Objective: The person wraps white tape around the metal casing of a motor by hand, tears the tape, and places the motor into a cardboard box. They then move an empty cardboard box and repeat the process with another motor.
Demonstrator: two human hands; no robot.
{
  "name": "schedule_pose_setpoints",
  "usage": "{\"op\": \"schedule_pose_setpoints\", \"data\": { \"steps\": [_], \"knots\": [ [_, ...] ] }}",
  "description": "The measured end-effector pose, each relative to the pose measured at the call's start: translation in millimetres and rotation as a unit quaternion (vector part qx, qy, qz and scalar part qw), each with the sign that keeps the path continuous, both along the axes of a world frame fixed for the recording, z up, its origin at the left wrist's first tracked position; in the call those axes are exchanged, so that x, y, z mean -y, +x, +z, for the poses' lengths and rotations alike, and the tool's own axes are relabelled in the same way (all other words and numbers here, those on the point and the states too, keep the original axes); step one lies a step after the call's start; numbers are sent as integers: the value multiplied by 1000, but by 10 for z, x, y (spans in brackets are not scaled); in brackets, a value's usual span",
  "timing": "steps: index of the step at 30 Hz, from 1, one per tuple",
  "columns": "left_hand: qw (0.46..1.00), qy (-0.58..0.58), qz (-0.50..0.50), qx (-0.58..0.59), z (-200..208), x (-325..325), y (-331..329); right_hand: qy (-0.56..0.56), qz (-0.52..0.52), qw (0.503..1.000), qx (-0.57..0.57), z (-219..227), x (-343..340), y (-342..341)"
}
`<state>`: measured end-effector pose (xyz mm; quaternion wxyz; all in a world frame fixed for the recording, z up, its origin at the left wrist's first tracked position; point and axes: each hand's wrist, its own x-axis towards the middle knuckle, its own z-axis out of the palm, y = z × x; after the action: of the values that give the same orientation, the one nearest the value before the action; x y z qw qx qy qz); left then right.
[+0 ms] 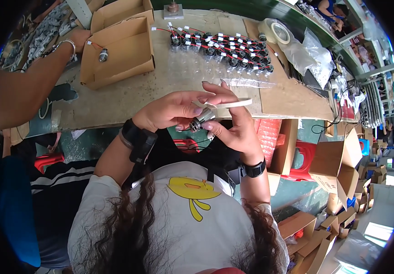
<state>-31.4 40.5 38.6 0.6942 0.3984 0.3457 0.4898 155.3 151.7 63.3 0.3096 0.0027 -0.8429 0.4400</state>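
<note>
Above my lap, at the table's front edge, both my hands meet around a small silver metal cylinder (202, 118) with a darker end. My left hand (172, 109) pinches it from the left, with the thumb over its top. From the right, my right hand (234, 128) has its thumb against the lower end and its fingers curled behind. A flat whitish strip (233, 104), perhaps a band seen edge-on, lies across the right fingers. Beyond my hands, a clear plastic tray (181, 68) holds several black-and-silver parts (231, 52) with red wires and white connectors.
At left, a cardboard box (119, 68) holds one wired part (103, 55). A co-worker's arm (32, 86) reaches beside it. Tape rolls (280, 33) and plastic bags (318, 57) lie at the table's right. Open cartons (329, 166) and a red stool (302, 160) stand below.
</note>
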Motion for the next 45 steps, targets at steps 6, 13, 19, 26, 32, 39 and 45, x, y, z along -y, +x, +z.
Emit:
{"op": "schedule_pose_setpoints", "data": {
  "steps": [6,13,19,26,32,39,45],
  "knots": [
    [997,-24,-56,48,14,59,-26,-107,41,993,-10,-19,136,61],
    [990,72,-105,57,-222,-25,-52,-107,44,993,-32,-11,187,112],
    [981,-7,18,194,-34,-175,104,-233,-35,970,-59,-110,-6,102],
    [960,-43,112,254,-585,-46,97,-174,-255,945,-107,-101,-182,119],
    [996,-8,82,28,59,32,721,26,-308,936,-170,-28,123,43],
    [975,119,162,92,138,37,822,105,-314,930,-162,1,324,153],
    [970,135,181,88,42,87,728,104,-309,937,-124,32,476,167]
  ]
}}
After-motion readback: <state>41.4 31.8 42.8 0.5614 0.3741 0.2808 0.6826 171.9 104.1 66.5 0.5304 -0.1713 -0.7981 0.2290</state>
